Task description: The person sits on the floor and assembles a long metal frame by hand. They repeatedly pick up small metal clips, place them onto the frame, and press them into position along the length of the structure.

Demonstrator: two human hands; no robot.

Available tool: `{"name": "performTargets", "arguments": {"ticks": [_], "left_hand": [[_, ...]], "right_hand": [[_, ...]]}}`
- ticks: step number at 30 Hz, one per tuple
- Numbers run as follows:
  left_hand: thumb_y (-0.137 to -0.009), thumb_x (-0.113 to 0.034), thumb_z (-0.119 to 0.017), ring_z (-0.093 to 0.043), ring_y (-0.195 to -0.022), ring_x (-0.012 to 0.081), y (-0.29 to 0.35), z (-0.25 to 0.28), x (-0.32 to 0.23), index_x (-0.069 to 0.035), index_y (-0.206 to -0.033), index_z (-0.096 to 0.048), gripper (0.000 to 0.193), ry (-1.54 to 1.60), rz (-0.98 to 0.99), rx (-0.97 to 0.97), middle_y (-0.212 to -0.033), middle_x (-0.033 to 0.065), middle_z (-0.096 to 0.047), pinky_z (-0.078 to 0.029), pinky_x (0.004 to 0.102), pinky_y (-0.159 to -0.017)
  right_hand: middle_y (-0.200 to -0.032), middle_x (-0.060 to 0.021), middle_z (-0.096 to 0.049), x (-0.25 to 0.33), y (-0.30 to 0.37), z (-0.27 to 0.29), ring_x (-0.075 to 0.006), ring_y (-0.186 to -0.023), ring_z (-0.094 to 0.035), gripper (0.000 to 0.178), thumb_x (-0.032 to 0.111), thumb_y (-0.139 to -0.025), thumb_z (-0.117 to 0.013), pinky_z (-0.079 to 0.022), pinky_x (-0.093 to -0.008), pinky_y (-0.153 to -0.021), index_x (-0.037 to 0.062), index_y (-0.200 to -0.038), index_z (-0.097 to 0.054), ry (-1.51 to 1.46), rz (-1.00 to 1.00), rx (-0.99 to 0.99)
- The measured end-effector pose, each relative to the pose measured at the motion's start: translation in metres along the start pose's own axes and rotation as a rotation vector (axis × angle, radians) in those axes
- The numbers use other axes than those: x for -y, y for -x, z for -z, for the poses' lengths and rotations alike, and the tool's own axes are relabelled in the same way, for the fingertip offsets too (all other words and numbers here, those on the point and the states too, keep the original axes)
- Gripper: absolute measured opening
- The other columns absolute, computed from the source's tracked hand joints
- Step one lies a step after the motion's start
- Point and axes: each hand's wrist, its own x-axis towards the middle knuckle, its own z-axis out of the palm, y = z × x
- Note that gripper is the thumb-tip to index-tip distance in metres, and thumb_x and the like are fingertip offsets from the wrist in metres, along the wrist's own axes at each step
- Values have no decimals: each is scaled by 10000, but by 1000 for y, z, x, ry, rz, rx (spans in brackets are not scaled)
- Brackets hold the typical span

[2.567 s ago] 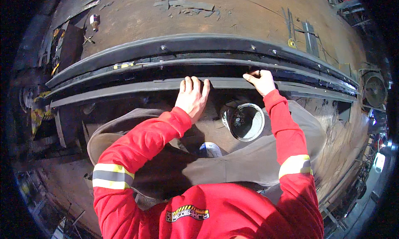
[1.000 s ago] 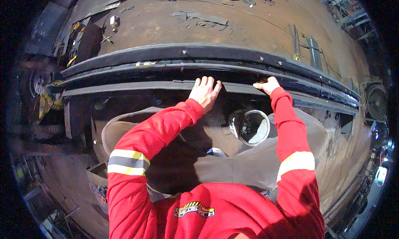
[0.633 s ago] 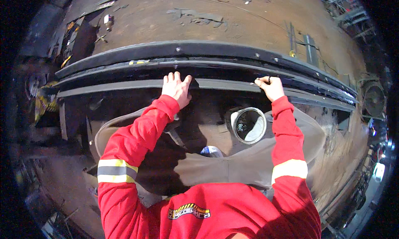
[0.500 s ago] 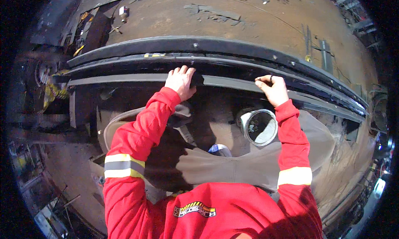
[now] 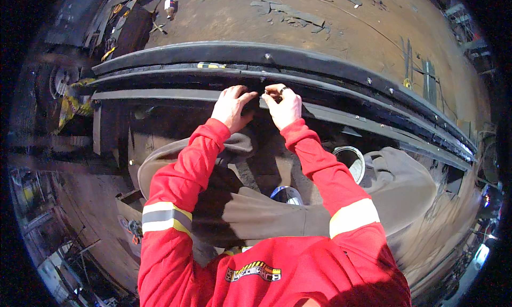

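Note:
A long dark metal beam (image 5: 341,118) with a grey edge and parallel ledges runs across in front of me. My left hand (image 5: 232,108) grips its near edge, fingers bent over the ledge and thumb toward the right. Close beside it, my right hand (image 5: 282,104) is closed in a pinch at the beam, with a dark ring on one finger. Whatever sits between those fingertips is too small to make out. Bolts (image 5: 369,81) stand along the beam's far ledge, and the space between my hands is in deep shadow.
A round open can (image 5: 356,156) stands by my right forearm, and a blue-and-white container (image 5: 286,195) sits between my legs. Beyond the beam, a small bottle (image 5: 170,7) and flat scraps (image 5: 293,12) lie on the brown surface. Yellow-black material (image 5: 74,108) hangs at left.
My right hand has moved left along the beam, from above the can to beside my left hand. The left hand stays at the beam's edge. The view has shifted slightly.

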Motion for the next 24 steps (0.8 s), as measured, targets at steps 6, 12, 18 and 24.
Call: {"name": "performTargets", "arguments": {"ticks": [6, 12, 18, 24], "left_hand": [[-652, -126, -746, -489, -1122, 338, 2, 0, 4, -123, -1146, -603, 515, 138, 26, 9, -1168, 135, -538, -406, 427, -967], [-656, -96, -732, -509, -1081, 334, 1, 1, 5, -105, -1088, -625, 445, 177, -2, -30, -1099, 131, -559, -424, 419, -935], [-665, -92, -721, -512, -1074, 328, 1, -1, 8, -107, -1073, -632, 417, 154, -12, -22, -1091, 127, -561, -423, 417, -933], [-660, -89, -710, -504, -1074, 323, 1, 3, 3, -108, -1072, -631, 420, 98, -3, -3, -1096, 121, -553, -416, 425, -929]], "right_hand": [[-803, -134, -697, -2, -7, -7, -236, -734, -687, 157, 156, -777, -687, -524, -319, -694, 39, -881, -701, 17, -47, 11], [-785, -130, -695, 3, -13, -5, -199, -699, -685, 142, 139, -772, -701, -519, -298, -665, 35, -869, -700, 22, -64, 50], [-788, -131, -696, -5, -14, -6, -206, -701, -685, 132, 125, -771, -700, -518, -301, -666, 33, -866, -703, -20, -37, 80], [-798, -139, -693, -7, -14, -6, -237, -720, -684, 135, 126, -766, -704, -520, -316, -687, 37, -868, -705, -24, 9, 103]]}}
